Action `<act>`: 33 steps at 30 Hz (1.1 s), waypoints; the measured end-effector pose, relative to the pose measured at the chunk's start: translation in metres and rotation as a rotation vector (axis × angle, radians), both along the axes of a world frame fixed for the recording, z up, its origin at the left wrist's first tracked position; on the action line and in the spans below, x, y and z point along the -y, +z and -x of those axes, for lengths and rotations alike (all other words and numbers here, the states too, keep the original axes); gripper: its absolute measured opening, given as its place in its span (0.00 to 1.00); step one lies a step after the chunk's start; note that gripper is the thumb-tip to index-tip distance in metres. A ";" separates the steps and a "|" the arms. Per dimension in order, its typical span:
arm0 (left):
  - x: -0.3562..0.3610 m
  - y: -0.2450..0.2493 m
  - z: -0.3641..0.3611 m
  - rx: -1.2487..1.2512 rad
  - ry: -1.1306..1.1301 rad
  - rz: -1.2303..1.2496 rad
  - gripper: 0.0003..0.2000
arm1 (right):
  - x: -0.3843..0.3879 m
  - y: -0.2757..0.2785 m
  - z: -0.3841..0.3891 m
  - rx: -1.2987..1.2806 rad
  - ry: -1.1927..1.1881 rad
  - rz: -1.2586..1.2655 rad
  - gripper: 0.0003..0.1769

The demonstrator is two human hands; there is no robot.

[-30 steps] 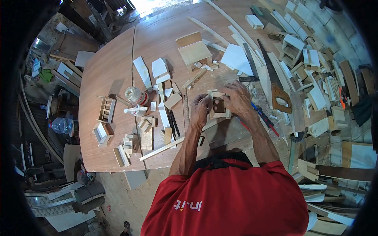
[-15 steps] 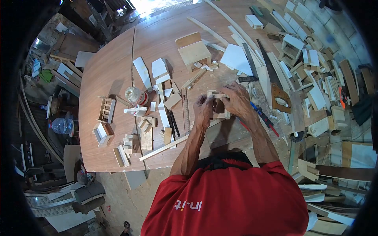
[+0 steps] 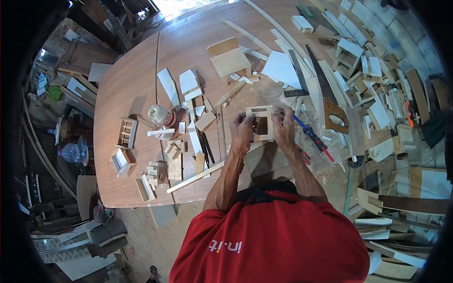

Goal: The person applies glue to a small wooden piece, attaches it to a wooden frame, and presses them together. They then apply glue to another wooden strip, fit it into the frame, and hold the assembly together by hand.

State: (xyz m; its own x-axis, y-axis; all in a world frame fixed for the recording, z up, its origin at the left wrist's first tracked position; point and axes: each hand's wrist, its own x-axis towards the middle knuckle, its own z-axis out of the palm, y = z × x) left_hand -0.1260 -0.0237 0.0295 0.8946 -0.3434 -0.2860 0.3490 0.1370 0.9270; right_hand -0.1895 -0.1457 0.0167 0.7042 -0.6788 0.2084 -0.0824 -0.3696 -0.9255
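Note:
Between my two hands is a small open wooden frame (image 3: 270, 123) made of thin pale strips, held above the near edge of the table. My left hand (image 3: 241, 132) grips its left side, thumb on the upper face and fingers curled beneath. On the right side, my right hand (image 3: 284, 127) is closed against the frame's edge, its fingertips bent near the top corner. Part of the frame is hidden behind the fingers. Just right of that hand lies a blue and red hand tool (image 3: 312, 136), whose exact kind I cannot make out.
A handsaw (image 3: 335, 119) and a try square (image 3: 298, 78) lie on the right among long strips. Left stand a jar (image 3: 161, 116), wood offcuts (image 3: 175, 162) and a small slatted piece (image 3: 126, 133). A small wooden chair-like piece (image 3: 230, 61) stands farther back. Scrap wood crowds the right edge.
My right hand has drawn back from across the top of the frame to its right side, uncovering more of the frame and the blue tool. My left hand keeps its grip.

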 end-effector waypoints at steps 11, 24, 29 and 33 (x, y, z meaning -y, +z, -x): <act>0.000 0.006 -0.002 -0.044 -0.002 -0.024 0.15 | -0.012 -0.018 -0.022 0.045 -0.038 -0.376 0.30; 0.000 0.005 -0.003 -0.048 -0.009 0.013 0.10 | -0.014 -0.009 -0.018 0.041 -0.031 -0.440 0.31; -0.001 0.000 -0.005 -0.079 -0.023 0.024 0.11 | -0.013 -0.010 -0.017 0.033 -0.023 -0.462 0.31; -0.002 0.001 -0.004 -0.063 -0.037 0.028 0.11 | -0.014 -0.009 -0.016 0.048 0.001 -0.491 0.30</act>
State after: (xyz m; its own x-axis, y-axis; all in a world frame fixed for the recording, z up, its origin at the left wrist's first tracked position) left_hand -0.1219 -0.0215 0.0308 0.8617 -0.3845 -0.3312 0.4120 0.1489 0.8989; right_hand -0.1735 -0.1321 0.0082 0.7025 -0.7041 -0.1038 -0.0350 0.1115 -0.9931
